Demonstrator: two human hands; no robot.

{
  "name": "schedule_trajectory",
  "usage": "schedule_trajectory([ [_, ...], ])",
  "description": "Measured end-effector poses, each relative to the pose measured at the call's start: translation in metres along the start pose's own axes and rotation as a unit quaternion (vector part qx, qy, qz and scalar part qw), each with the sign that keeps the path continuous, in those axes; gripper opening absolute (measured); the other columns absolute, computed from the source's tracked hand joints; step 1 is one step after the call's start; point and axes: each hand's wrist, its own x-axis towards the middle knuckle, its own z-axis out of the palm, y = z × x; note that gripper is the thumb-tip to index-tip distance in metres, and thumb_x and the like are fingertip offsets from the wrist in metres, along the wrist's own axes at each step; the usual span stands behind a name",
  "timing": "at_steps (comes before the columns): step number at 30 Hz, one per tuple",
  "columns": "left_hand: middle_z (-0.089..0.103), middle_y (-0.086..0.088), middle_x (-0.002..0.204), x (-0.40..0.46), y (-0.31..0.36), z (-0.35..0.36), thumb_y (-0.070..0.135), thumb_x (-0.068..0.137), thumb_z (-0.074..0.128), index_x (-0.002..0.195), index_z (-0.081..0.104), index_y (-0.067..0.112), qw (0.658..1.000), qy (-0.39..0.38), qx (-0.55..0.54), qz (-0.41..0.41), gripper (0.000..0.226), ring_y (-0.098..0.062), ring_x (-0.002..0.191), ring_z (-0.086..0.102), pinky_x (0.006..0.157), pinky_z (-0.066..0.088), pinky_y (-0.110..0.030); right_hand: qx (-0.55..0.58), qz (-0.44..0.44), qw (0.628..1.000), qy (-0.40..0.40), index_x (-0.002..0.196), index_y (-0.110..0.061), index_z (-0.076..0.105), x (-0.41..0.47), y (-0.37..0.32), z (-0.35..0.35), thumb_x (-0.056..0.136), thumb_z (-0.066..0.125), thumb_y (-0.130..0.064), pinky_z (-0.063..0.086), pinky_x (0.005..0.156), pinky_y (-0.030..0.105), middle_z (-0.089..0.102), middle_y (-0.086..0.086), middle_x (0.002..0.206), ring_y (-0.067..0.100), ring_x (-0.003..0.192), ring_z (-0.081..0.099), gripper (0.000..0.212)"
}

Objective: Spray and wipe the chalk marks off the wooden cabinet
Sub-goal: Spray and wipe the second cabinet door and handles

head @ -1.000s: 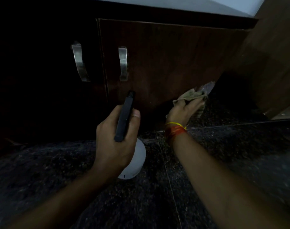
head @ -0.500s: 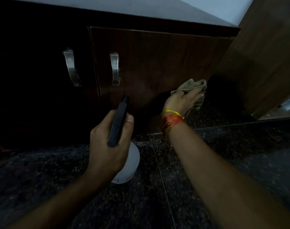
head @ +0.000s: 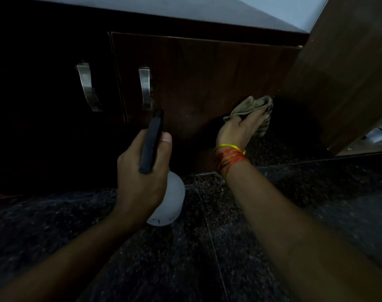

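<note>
Dark wood cabinet (head: 207, 79) across the upper half of the head view, dimly lit; chalk marks too faint to make out. Two curved metal handles (head: 145, 88) on neighbouring doors, left of centre. Pale wall (head: 229, 9) above the cabinet top. Brown wooden panel (head: 342, 79) at right, meeting the cabinet at a corner.

Left hand (head: 140, 182) low and centre, fingers curled round the neck of a spray bottle (head: 170, 199), thumb up beside the black spray head (head: 152, 140); nozzle aimed at the right-hand door, apart from it. White bottle body showing below the hand, above the floor.

Right hand (head: 240, 129) pressing a crumpled tan cloth (head: 253, 105) against the lower right corner of the door, fingers extended over the cloth, thumb tucked at its left edge. Red and yellow threads (head: 229, 155) round the right wrist.

Black speckled stone floor (head: 229, 247) below both bare forearms, with thin tile joints.
</note>
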Motion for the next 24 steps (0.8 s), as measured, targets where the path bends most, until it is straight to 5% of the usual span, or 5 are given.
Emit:
schedule_trajectory([
  [6, 0.06, -0.013, 0.079, 0.008, 0.007, 0.008, 0.052, 0.093, 0.047, 0.088, 0.059, 0.019, 1.0, 0.013, -0.007, -0.004, 0.036, -0.031, 0.058, 0.057, 0.053, 0.045, -0.046, -0.032, 0.105, 0.994, -0.022, 0.15, -0.005, 0.001, 0.001, 0.018, -0.011, 0.095, 0.034, -0.001, 0.002, 0.113, 0.023, -0.004, 0.016, 0.159, 0.024, 0.147, -0.002, 0.064],
  [13, 0.06, -0.021, 0.079, 0.001, 0.006, 0.01, 0.049, 0.094, 0.048, 0.088, 0.059, 0.009, 1.0, 0.005, -0.002, -0.001, 0.043, -0.034, 0.058, 0.057, 0.051, 0.046, -0.047, -0.019, -0.042, 0.998, 0.043, 0.149, -0.002, 0.013, 0.023, -0.004, -0.01, 0.089, 0.035, 0.006, -0.003, 0.111, 0.02, 0.009, 0.019, 0.158, 0.027, 0.147, 0.006, 0.064],
  [16, 0.059, -0.017, 0.079, 0.0, 0.008, 0.01, 0.051, 0.093, 0.048, 0.088, 0.059, 0.012, 1.0, 0.004, -0.005, -0.006, 0.041, -0.034, 0.06, 0.057, 0.053, 0.045, -0.048, 0.026, 0.02, 0.999, 0.023, 0.149, -0.003, 0.018, 0.022, 0.031, -0.016, 0.091, 0.035, 0.007, 0.015, 0.118, 0.031, 0.024, 0.017, 0.154, 0.026, 0.142, 0.024, 0.061],
  [19, 0.058, -0.014, 0.079, 0.0, 0.007, 0.009, 0.052, 0.093, 0.048, 0.088, 0.059, 0.014, 1.0, 0.003, -0.003, -0.008, 0.039, -0.034, 0.063, 0.057, 0.054, 0.046, -0.049, 0.069, 0.129, 0.989, -0.024, 0.148, -0.014, 0.026, 0.017, 0.068, -0.022, 0.095, 0.034, 0.002, 0.037, 0.104, 0.024, 0.042, 0.012, 0.145, 0.021, 0.125, 0.046, 0.056],
  [24, 0.058, -0.014, 0.074, -0.001, 0.004, 0.007, 0.052, 0.093, 0.048, 0.087, 0.059, 0.015, 1.0, 0.001, 0.019, -0.015, 0.039, -0.033, 0.058, 0.057, 0.052, 0.044, -0.047, 0.073, 0.061, 0.995, 0.025, 0.144, -0.013, 0.035, 0.036, 0.064, -0.017, 0.097, 0.038, -0.005, 0.036, 0.11, 0.037, 0.046, 0.012, 0.142, 0.025, 0.129, 0.046, 0.048],
])
